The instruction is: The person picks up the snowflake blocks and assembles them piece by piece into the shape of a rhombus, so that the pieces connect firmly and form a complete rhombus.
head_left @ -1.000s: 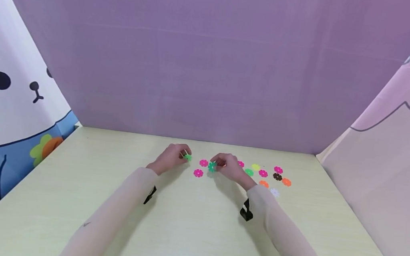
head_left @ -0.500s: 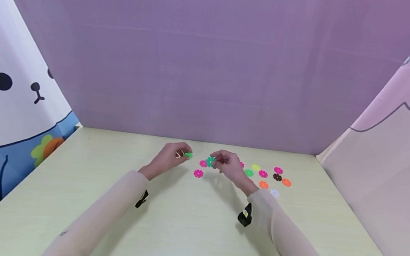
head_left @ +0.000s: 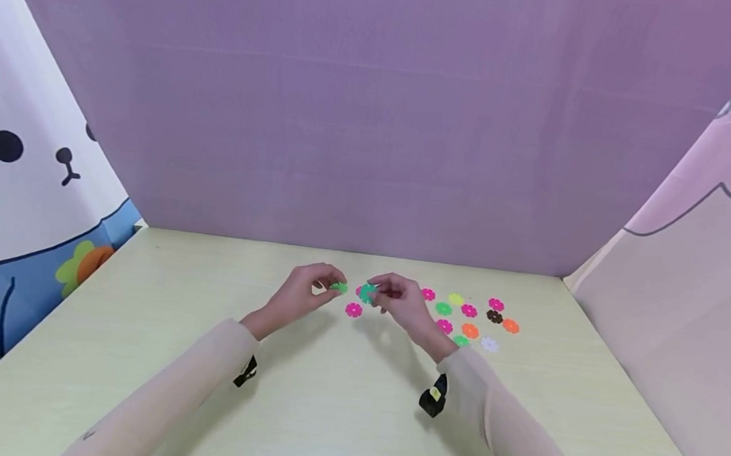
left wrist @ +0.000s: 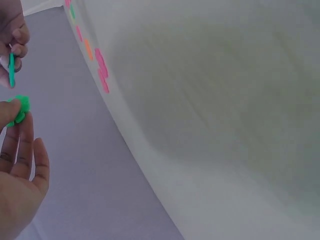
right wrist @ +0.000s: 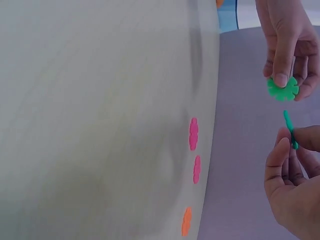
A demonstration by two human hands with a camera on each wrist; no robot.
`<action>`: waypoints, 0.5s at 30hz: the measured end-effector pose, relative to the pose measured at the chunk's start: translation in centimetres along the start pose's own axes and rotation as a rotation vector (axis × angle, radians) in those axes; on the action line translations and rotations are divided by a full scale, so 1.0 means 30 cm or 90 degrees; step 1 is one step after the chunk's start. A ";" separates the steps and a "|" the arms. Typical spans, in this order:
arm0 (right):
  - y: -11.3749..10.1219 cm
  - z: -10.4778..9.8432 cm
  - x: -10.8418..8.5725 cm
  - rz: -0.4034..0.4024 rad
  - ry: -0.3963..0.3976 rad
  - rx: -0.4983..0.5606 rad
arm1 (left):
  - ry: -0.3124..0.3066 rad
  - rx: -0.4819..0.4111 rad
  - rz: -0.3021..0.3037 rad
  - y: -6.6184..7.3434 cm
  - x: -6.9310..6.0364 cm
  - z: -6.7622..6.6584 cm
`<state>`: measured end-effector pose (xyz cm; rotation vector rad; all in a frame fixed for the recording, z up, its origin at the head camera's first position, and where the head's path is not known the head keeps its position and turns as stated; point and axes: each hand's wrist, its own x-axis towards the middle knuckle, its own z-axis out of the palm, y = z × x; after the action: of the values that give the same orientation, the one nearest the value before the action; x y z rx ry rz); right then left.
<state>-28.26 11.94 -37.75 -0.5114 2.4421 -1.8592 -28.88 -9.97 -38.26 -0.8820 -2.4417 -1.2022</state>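
My left hand [head_left: 299,294] pinches a light green flower-shaped disc [head_left: 340,287] between thumb and fingers, raised above the table. Facing it, my right hand [head_left: 406,306] pinches a teal-green notched disc [head_left: 367,293]. A small gap separates the two discs. In the right wrist view the light green disc [right wrist: 283,89] shows its flat face, while the teal one [right wrist: 290,130] is seen edge-on. One pink disc [head_left: 354,310] lies on the table below the hands; another is mostly hidden behind the teal disc.
Right of my right hand lie several loose discs, among them a yellow [head_left: 456,299], a black [head_left: 494,316], an orange [head_left: 510,326] and a white one [head_left: 489,344]. A purple cloth [head_left: 371,150] hangs behind the table [head_left: 325,411].
The teal disc has moved left with my right hand, closer to the light green disc. My left hand has shifted slightly right. The thumb and fingers of both hands still pinch their discs.
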 end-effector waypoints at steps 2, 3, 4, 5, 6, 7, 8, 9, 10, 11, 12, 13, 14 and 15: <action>-0.003 0.009 -0.002 0.001 0.001 0.013 | 0.004 -0.007 0.002 0.002 -0.008 0.002; -0.006 0.014 -0.003 0.001 0.001 0.018 | 0.006 -0.009 0.001 0.001 -0.011 0.003; -0.009 0.019 -0.005 -0.001 0.001 0.021 | 0.008 -0.010 -0.002 0.001 -0.014 0.004; -0.013 0.023 -0.006 -0.002 0.000 0.025 | 0.010 -0.011 -0.002 0.001 -0.017 0.005; -0.016 0.028 -0.007 -0.003 -0.002 0.027 | 0.013 -0.011 -0.002 0.001 -0.019 0.006; -0.019 0.032 -0.008 -0.002 -0.002 0.028 | 0.016 -0.013 -0.001 0.000 -0.021 0.007; -0.021 0.036 -0.008 -0.003 -0.004 0.028 | 0.018 -0.014 0.001 -0.001 -0.023 0.008; -0.023 0.039 -0.008 -0.001 -0.005 0.029 | 0.021 -0.015 0.003 -0.002 -0.025 0.009; -0.025 0.042 -0.008 0.001 -0.007 0.029 | 0.024 -0.018 0.006 -0.003 -0.026 0.010; -0.025 0.044 -0.008 0.003 -0.009 0.031 | 0.025 -0.019 0.008 -0.004 -0.027 0.011; -0.025 0.046 -0.008 0.005 -0.011 0.032 | 0.027 -0.021 0.011 -0.004 -0.029 0.012; -0.026 0.048 -0.007 0.008 -0.013 0.035 | 0.028 -0.023 0.012 -0.005 -0.030 0.012; -0.027 0.050 -0.007 0.011 -0.015 0.038 | 0.030 -0.022 0.013 -0.005 -0.031 0.013; -0.028 0.052 -0.006 0.015 -0.017 0.042 | 0.031 -0.022 0.015 -0.004 -0.032 0.013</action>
<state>-27.56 10.35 -37.45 -0.4995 2.3515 -1.9031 -28.21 -10.11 -39.04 -0.8782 -2.3719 -1.2468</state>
